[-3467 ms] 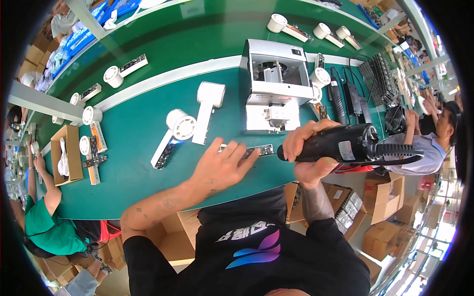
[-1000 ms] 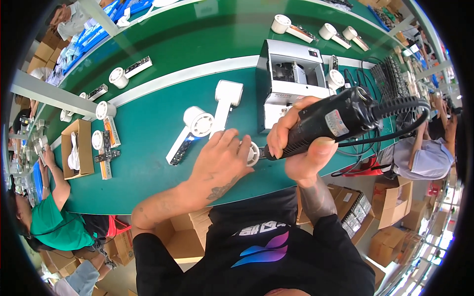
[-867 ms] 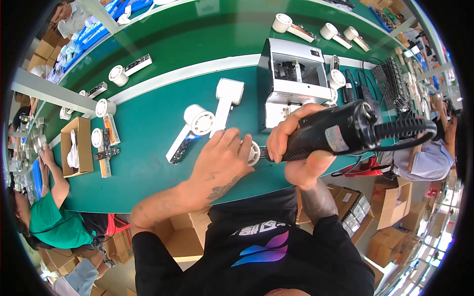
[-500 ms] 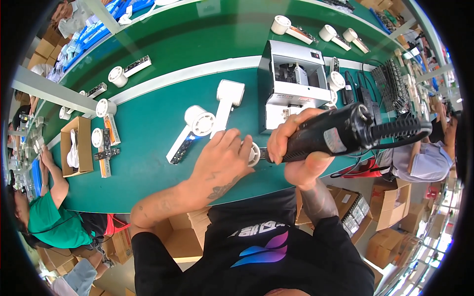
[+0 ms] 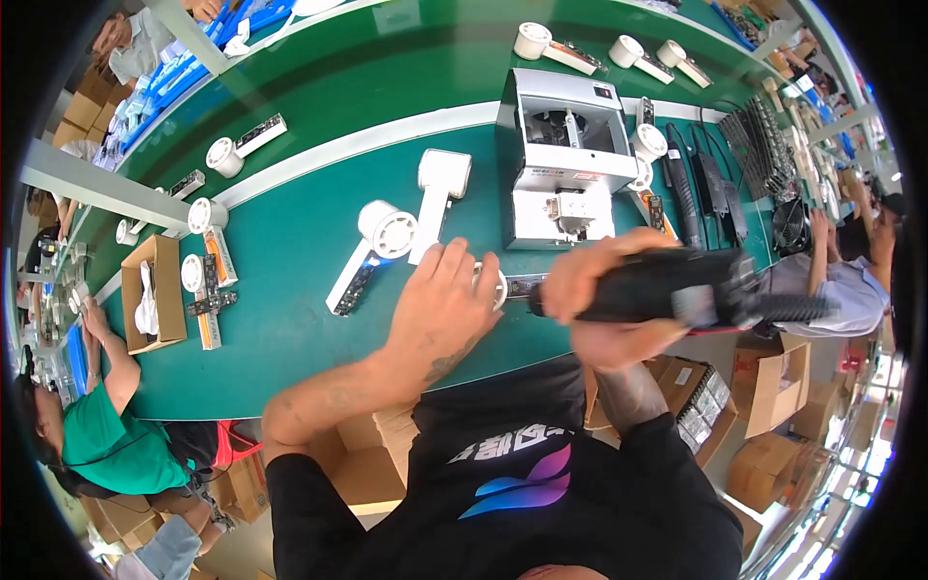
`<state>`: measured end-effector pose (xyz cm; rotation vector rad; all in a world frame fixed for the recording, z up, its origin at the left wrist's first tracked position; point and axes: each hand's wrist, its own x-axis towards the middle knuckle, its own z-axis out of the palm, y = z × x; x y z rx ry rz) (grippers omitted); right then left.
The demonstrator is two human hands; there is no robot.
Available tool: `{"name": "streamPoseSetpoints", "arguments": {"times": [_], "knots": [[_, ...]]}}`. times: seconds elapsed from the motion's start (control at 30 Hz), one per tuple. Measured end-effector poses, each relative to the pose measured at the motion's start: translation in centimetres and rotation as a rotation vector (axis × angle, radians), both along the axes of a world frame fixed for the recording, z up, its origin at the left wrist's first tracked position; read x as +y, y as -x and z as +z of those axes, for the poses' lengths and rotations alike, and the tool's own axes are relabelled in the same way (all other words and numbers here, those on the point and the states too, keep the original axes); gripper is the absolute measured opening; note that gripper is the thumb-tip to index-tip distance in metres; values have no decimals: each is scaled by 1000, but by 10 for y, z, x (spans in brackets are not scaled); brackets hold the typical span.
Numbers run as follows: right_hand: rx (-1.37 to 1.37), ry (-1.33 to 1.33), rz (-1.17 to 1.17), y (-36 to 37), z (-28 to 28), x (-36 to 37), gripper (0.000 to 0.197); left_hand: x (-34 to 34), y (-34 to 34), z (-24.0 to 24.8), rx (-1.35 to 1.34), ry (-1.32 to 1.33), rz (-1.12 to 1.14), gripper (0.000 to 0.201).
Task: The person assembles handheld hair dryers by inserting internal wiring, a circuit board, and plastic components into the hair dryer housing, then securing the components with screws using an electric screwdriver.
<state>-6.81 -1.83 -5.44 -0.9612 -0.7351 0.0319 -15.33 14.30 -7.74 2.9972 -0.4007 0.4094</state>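
My left hand lies palm-down on the green table, fingers spread and curled loosely over a small white round part; I see it pressing on the part, but whether it grips it I cannot tell. The part sits at the table's near edge, just in front of the grey box-shaped machine.

My right hand is closed fully around the black body of an electric screwdriver. The tool lies nearly horizontal, its tip pointing left toward the white part; the tip end meets a short dark strip beside the part. A coiled black cable leaves the tool's rear end to the right. The right hand and the tool are motion-blurred.

On the table beyond my left hand: a white round-headed unit with a dark handle strip, and a white handle-shaped housing just beside it. Farther left stands a cardboard box with white material inside. Another person in a green shirt sits at the left end.
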Motion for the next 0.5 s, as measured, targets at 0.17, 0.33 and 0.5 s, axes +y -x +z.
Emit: {"name": "streamPoseSetpoints", "arguments": {"times": [0.17, 0.33, 0.5], "knots": [[220, 73, -210, 1, -12, -25, 82, -4, -4, 3, -28, -24, 16, 62], [0, -21, -214, 6, -10, -27, 85, 4, 2, 5, -11, -23, -2, 60], [-212, -532, -178, -38, 72, -38, 83, 20, 22, 62, 98, -6, -126, 58]]}}
